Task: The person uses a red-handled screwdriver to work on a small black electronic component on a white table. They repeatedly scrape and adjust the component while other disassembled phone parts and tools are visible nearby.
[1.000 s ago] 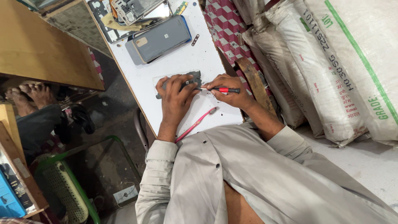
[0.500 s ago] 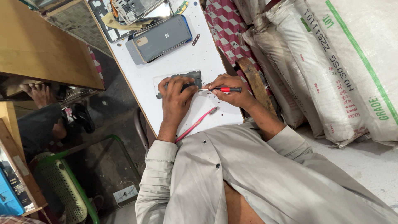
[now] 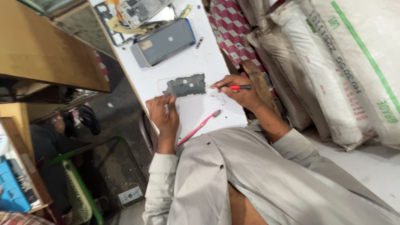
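Head view | your left hand (image 3: 163, 113) has slid off the dark phone panel (image 3: 186, 85), fingers loosely apart on white table (image 3: 200, 62) | right hand (image 3: 239, 91) stays clamped on red screwdriver (image 3: 233, 87), tip at panel's right edge

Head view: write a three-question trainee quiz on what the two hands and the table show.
1. True or false: the right hand holds a red-handled screwdriver with its tip toward the dark phone part.
2. What does the left hand rest on?
A. the grey phone
B. the white table, beside the dark phone part
C. the sacks
3. Fill in: the pink tool lies on the table between the two ____.

Key
1. True.
2. B: its fingertips lie near the part's left end; whether they touch it cannot be told.
3. Hands. The grey phone lies further up the table, and the sacks are beside it.
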